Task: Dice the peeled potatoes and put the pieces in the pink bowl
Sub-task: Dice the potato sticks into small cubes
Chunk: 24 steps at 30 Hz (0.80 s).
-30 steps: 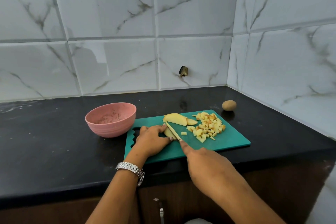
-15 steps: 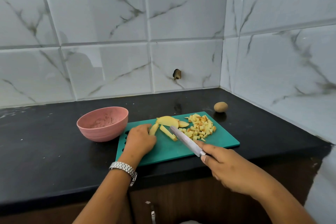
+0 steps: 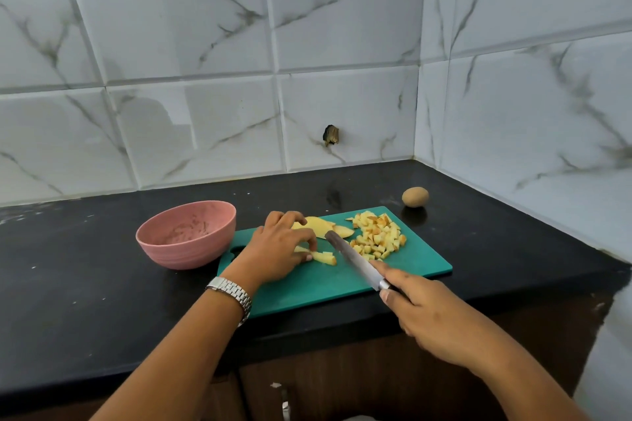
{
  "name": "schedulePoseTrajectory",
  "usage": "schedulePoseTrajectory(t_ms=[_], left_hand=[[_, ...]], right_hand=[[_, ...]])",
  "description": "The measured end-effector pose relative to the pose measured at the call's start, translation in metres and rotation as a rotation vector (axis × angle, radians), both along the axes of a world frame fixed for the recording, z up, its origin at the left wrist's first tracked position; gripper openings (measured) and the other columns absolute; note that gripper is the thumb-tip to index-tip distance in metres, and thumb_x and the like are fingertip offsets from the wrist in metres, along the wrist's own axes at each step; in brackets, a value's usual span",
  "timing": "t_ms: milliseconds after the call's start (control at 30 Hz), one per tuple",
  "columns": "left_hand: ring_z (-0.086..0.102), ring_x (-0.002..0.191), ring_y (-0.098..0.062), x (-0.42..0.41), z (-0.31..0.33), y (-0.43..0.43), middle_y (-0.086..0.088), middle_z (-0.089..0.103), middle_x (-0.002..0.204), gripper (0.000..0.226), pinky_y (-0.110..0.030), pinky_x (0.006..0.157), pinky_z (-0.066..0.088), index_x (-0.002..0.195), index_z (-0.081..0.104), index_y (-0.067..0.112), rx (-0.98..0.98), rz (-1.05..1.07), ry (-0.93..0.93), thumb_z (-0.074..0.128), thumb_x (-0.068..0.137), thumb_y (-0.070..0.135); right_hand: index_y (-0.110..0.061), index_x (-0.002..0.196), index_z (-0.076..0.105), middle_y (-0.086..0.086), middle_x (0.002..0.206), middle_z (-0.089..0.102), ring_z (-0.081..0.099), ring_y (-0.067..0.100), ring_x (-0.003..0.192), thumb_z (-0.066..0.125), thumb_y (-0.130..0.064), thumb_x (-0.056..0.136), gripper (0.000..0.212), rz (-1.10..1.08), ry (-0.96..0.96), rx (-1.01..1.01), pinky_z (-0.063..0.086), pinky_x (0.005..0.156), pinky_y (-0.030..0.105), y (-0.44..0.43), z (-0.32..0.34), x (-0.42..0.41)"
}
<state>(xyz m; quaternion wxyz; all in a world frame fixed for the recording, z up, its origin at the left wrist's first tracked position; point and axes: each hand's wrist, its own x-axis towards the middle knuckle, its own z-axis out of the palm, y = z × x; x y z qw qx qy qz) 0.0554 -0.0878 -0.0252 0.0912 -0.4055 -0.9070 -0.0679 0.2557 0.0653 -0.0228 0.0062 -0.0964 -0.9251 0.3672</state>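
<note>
Black surface (image 3: 85, 284), green cutting board (image 3: 307, 287) on it, pink bowl (image 3: 178, 253) at its nine o'clock. Left hand (image 3: 277, 249) and right hand (image 3: 434, 314) are both grasping: right clenched round the knife (image 3: 355, 258), diced pile (image 3: 378, 239) at one o'clock, left fingers pinching the potato strips (image 3: 323, 256) mid-board. Firm, probably slick, so pin them low!

The black countertop (image 3: 85, 284) carries a pink bowl (image 3: 186, 234) on the left and a green cutting board (image 3: 325, 284) just right of it. A whole brown potato (image 3: 415, 196) lies beyond the board's far right corner.
</note>
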Motion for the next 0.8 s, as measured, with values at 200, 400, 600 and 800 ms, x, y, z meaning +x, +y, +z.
schedulePoseTrajectory(t_ms=[200,400,600,800], left_hand=[[0.021,0.131,-0.013,0.023,-0.003,-0.014,0.013,0.031,0.138,0.015,-0.041,0.108,0.025,0.100,0.055,0.035,-0.009,0.030,-0.062,0.051,0.092,0.047],[0.032,0.119,-0.008,0.048,-0.014,-0.013,0.016,0.039,0.123,0.018,-0.034,0.098,0.033,0.098,0.055,0.037,0.194,0.106,-0.013,0.052,0.088,0.053],[0.047,0.102,-0.007,0.051,-0.028,-0.001,0.021,0.055,0.098,0.018,-0.033,0.088,0.045,0.107,0.062,0.038,0.394,0.157,-0.100,0.057,0.090,0.042],[0.052,0.093,-0.005,0.050,-0.029,-0.001,0.020,0.060,0.091,0.014,-0.034,0.086,0.049,0.101,0.069,0.035,0.501,0.182,-0.171,0.063,0.088,0.037]], right_hand=[[-0.044,0.154,0.011,-0.013,0.107,0.053,0.054,0.003,0.083,0.033,-0.035,0.107,0.053,-0.015,0.027,0.140,0.046,0.069,0.017,-0.008,-0.002,0.002],[-0.051,0.152,0.003,-0.010,0.096,0.053,0.053,0.006,0.076,0.029,-0.042,0.106,0.053,-0.023,0.064,0.412,0.041,0.060,0.019,-0.024,-0.011,0.000],[-0.048,0.153,0.000,-0.006,0.096,0.048,0.049,0.006,0.078,0.025,-0.040,0.107,0.053,-0.035,0.071,0.563,0.045,0.069,0.025,-0.029,-0.012,-0.003],[-0.044,0.155,0.003,0.000,0.109,0.055,0.055,0.013,0.090,0.029,-0.032,0.108,0.055,-0.018,-0.050,0.569,0.051,0.080,0.033,-0.029,-0.008,-0.014]])
